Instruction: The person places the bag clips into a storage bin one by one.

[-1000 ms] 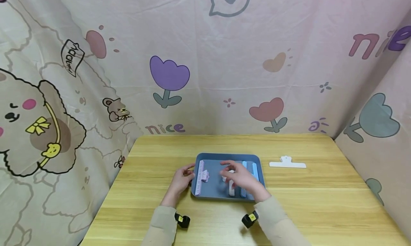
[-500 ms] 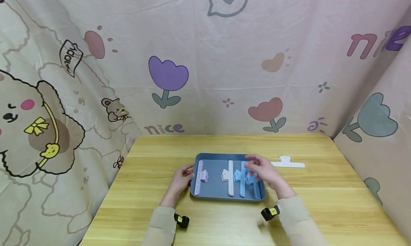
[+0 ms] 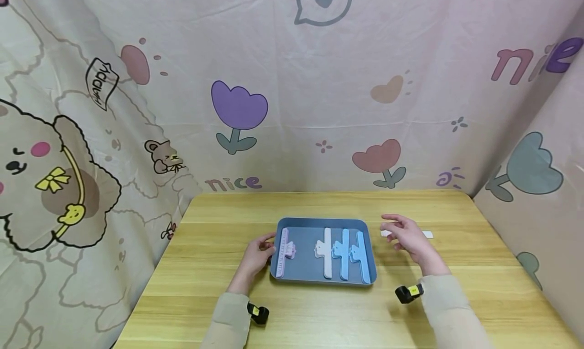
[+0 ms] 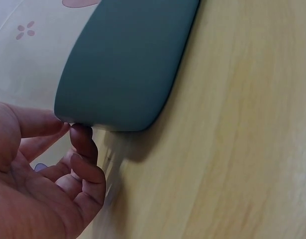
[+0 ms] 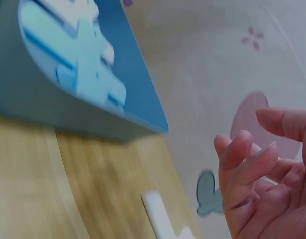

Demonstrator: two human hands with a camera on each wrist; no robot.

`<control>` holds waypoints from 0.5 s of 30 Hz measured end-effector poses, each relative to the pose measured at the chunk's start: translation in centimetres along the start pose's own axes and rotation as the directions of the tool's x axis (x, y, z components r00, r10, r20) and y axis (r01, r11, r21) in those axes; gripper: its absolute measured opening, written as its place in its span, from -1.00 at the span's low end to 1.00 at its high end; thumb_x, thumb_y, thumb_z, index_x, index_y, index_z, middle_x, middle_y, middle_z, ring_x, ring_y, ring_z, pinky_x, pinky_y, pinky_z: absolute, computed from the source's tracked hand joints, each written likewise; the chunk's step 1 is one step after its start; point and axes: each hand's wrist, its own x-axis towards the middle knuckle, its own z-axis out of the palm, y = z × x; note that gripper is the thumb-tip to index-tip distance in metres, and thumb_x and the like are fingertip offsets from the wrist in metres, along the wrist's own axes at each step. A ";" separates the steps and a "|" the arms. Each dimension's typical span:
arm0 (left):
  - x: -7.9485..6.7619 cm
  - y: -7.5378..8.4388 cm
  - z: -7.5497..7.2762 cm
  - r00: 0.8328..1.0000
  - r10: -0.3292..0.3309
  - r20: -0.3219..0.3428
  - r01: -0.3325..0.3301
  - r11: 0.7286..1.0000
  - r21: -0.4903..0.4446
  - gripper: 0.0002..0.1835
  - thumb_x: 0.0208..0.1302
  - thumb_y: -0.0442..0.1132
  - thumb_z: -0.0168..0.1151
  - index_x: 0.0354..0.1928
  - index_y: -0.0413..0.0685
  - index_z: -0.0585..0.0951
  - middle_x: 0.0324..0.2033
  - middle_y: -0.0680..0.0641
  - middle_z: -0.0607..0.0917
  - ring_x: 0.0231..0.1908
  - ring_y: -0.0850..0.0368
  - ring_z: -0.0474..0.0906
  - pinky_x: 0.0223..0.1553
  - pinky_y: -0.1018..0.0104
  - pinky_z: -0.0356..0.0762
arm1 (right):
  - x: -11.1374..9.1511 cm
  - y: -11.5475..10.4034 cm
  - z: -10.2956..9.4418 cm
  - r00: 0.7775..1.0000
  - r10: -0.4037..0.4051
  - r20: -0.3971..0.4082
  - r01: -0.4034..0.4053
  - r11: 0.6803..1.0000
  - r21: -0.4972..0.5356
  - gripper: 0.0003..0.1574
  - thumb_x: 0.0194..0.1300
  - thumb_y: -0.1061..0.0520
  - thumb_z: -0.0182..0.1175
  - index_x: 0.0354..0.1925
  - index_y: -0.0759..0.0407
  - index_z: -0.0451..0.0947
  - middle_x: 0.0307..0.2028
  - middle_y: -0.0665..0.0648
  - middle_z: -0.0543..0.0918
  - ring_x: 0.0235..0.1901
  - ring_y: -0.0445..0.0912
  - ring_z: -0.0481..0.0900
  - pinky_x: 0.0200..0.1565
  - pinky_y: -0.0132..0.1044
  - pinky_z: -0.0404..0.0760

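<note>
My left hand [image 3: 256, 257] holds the left end of a shallow blue-grey tray [image 3: 301, 281]; in the left wrist view its fingertips meet the tray's end wall close to the rim. Inside the tray lie a lilac long-bar clip [image 3: 284, 253] at the left, a white one [image 3: 327, 253], and two light blue clips, one in line [image 3: 344, 254] and one slightly tilted [image 3: 362, 258]. To the right of the tray, my right hand [image 3: 410, 240] hovers with fingers loosely bent and thumb apart, holding nothing. It overlaps another white long-bar clip [image 3: 427, 234] on the table, hiding its middle.
The wooden table [image 3: 219, 212] extends around the tray on all sides. A printed cloth [image 3: 292, 95] hangs behind the table and along both sides. Each wrist carries a small black camera, such as the right one [image 3: 407, 294].
From over the tray, my right hand has moved right, past the blue clips, to above the loose white clip. My left hand stays at the tray's left end.
</note>
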 end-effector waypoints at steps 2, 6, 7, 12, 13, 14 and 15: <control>0.1 -0.1 0.0 1.000 0.002 -0.001 -0.002 1.000 0.002 -0.53 0.25 -0.52 0.16 0.23 -0.22 0.55 -0.24 -0.16 0.57 -0.23 0.02 0.47 -0.32 0.28 0.49 | 0.1 0.4 -1.0 1.000 0.009 -0.016 -0.009 1.000 0.008 -0.28 0.46 0.06 0.11 0.41 0.36 0.16 -0.14 0.08 0.61 -0.40 -0.15 0.57 -0.54 -0.38 0.48; 0.2 -0.1 0.0 1.000 0.008 -0.001 -0.008 1.000 0.008 -0.53 0.25 -0.52 0.16 0.22 -0.23 0.55 -0.26 -0.16 0.56 -0.23 0.02 0.46 -0.32 0.28 0.49 | 0.2 1.0 -2.7 0.999 0.028 -0.046 -0.026 0.998 0.054 -0.28 0.49 0.04 0.05 0.42 0.38 0.11 -0.20 -0.07 0.61 -0.41 -0.19 0.58 -0.53 -0.40 0.49; 0.2 -0.1 0.0 1.000 0.007 -0.001 -0.007 1.000 0.008 -0.53 0.25 -0.52 0.16 0.22 -0.23 0.55 -0.26 -0.16 0.56 -0.23 0.02 0.46 -0.32 0.28 0.49 | 0.3 1.1 -3.1 0.998 0.031 -0.049 -0.028 0.997 0.067 -0.27 0.50 0.03 0.04 0.43 0.39 0.09 -0.20 -0.09 0.60 -0.40 -0.19 0.58 -0.52 -0.40 0.50; 0.1 -0.1 0.0 1.000 0.006 0.004 -0.006 1.000 -0.001 -0.54 0.26 -0.52 0.15 0.23 -0.25 0.54 -0.25 -0.16 0.55 -0.24 0.03 0.46 -0.33 0.28 0.49 | 0.5 1.8 -4.9 0.995 0.064 -0.071 -0.057 0.994 0.097 -0.15 0.51 -0.11 0.00 0.46 0.39 0.01 -0.09 0.00 0.59 -0.33 -0.18 0.61 -0.42 -0.36 0.57; 0.1 -0.1 0.0 1.000 0.010 0.006 -0.010 1.000 -0.005 -0.54 0.26 -0.53 0.15 0.23 -0.26 0.54 -0.26 -0.16 0.55 -0.26 0.03 0.46 -0.35 0.28 0.50 | 0.6 2.0 -5.2 0.995 0.071 -0.076 -0.064 0.994 0.093 -0.13 0.51 -0.14 -0.01 0.46 0.39 -0.01 -0.03 0.08 0.58 -0.33 -0.18 0.61 -0.39 -0.35 0.58; 0.1 -0.1 0.0 1.000 0.014 0.008 -0.014 1.000 -0.010 -0.54 0.26 -0.53 0.15 0.23 -0.27 0.53 -0.27 -0.16 0.55 -0.27 0.04 0.46 -0.37 0.29 0.50 | 0.7 2.1 -5.5 0.994 0.077 -0.079 -0.070 0.994 0.083 -0.10 0.51 -0.17 -0.03 0.47 0.38 -0.02 0.04 0.16 0.54 -0.31 -0.18 0.61 -0.36 -0.33 0.59; 0.0 -0.1 0.0 1.000 0.017 0.010 -0.017 1.000 -0.017 -0.54 0.26 -0.54 0.14 0.22 -0.29 0.53 -0.28 -0.16 0.54 -0.28 0.05 0.46 -0.38 0.29 0.50 | 0.8 2.3 -5.7 0.994 0.080 -0.080 -0.075 0.995 0.071 -0.08 0.51 -0.20 -0.05 0.48 0.39 -0.05 0.10 0.24 0.50 -0.30 -0.17 0.61 -0.33 -0.31 0.60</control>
